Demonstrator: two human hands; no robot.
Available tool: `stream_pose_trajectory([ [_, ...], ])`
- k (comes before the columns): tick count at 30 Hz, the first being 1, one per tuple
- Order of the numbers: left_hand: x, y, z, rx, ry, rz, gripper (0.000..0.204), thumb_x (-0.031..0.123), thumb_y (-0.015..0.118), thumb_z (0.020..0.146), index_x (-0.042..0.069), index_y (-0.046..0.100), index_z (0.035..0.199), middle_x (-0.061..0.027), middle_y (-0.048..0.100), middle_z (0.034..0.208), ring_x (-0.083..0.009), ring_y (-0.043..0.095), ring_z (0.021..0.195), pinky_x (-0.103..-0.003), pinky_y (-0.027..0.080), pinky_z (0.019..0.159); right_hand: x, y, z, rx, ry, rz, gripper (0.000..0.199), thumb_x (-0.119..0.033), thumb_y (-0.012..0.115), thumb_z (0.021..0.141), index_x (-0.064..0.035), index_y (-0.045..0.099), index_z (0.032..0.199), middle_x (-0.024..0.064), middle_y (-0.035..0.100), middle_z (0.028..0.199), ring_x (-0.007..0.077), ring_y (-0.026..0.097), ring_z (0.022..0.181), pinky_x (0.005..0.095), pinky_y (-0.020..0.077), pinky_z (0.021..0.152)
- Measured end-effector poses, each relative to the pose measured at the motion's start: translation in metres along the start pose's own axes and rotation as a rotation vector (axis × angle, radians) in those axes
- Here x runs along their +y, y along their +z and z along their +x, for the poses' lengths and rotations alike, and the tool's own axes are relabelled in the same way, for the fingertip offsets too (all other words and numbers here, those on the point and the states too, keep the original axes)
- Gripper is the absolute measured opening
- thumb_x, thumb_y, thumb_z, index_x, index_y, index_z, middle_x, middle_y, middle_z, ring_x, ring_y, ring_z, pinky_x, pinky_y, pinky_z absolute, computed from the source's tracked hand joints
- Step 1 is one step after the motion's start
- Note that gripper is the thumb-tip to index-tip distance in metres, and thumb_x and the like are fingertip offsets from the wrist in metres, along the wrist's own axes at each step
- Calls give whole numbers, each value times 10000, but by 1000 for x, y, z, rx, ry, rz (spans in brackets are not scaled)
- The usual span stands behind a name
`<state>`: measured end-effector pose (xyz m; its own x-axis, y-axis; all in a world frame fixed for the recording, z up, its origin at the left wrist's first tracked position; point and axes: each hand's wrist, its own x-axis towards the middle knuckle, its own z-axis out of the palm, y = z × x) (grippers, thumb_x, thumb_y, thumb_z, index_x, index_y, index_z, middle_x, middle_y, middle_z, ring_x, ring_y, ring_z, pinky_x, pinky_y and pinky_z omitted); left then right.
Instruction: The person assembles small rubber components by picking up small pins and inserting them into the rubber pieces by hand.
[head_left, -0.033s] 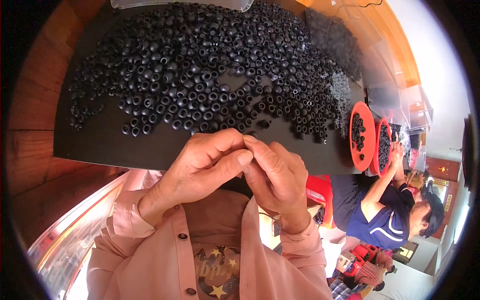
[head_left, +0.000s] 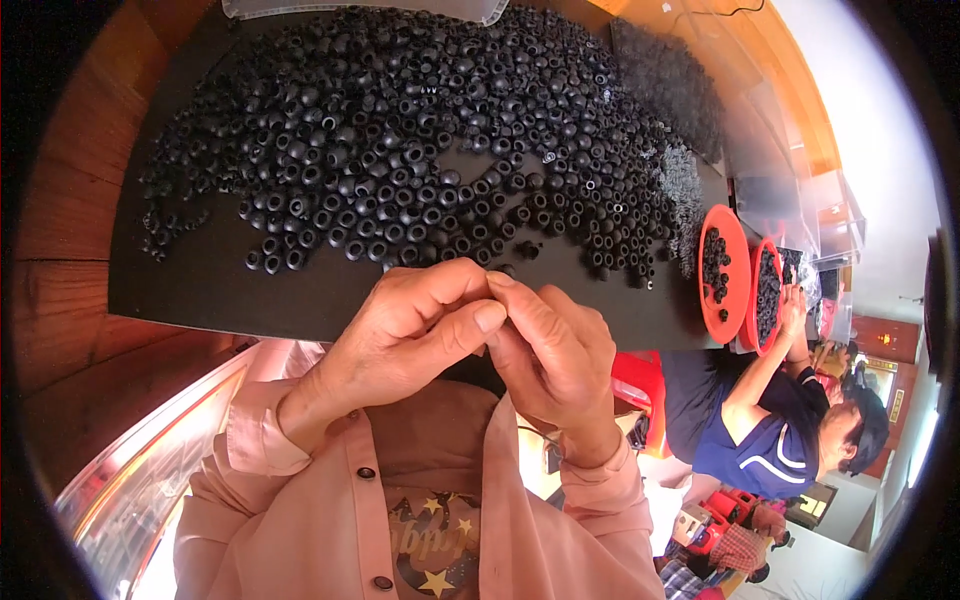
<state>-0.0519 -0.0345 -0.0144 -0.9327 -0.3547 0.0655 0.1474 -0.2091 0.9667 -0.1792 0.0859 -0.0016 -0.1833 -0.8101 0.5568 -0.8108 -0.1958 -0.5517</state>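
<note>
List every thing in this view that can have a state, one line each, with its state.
Left hand: closed, fingertips pinched against the right hand; what they hold is hidden.
Right hand: closed, fingers curled, touching the left hand.
Black rubber rings: loose, spread in a heap over the mat.
Black mat: flat on the wooden table.
Red bowls: tilted side by side, holding black rings.

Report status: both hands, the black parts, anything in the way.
Left hand and right hand pinched together at the mat's near edge; what they hold is hidden. Black rubber rings heaped on black mat. Nothing between hands and heap.
</note>
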Motion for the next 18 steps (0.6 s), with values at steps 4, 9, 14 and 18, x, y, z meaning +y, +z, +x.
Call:
stream_pose_trajectory([
  [4, 0, 0, 1, 7, 40, 18, 155, 97, 553, 940, -23, 607, 1022, -20, 619, 770, -44, 542, 685, -218, 454, 587, 1, 2, 2, 13, -25, 16, 453, 1, 731, 722, 20, 592, 1152, 69, 523, 627, 201, 512, 467, 312, 397, 416],
  [9, 3, 1, 2, 18, -16, 52, 108, 56, 549, 919, -19, 599, 978, -15, 592, 737, -38, 515, 664, -218, 431, 559, 2, 0, -1, -6, -24, 2, 452, 1, 740, 713, 30, 592, 1140, 71, 523, 624, 202, 513, 465, 317, 396, 412],
  [14, 4, 2, 2, 42, -5, 42, 63, 28, 541, 905, -15, 583, 925, -6, 564, 707, -36, 482, 633, -221, 402, 529, 1, 1, 0, -17, 5, -5, 444, 0, 740, 713, 30, 595, 1132, 68, 511, 613, 202, 504, 459, 317, 392, 412],
  [18, 2, 1, 2, 30, 1, 53, 66, 28, 538, 901, -17, 580, 924, -14, 561, 695, -39, 482, 622, -223, 403, 525, 2, 1, -1, -10, -13, -20, 441, -2, 739, 715, 31, 595, 1131, 64, 508, 609, 201, 504, 459, 314, 390, 413],
])
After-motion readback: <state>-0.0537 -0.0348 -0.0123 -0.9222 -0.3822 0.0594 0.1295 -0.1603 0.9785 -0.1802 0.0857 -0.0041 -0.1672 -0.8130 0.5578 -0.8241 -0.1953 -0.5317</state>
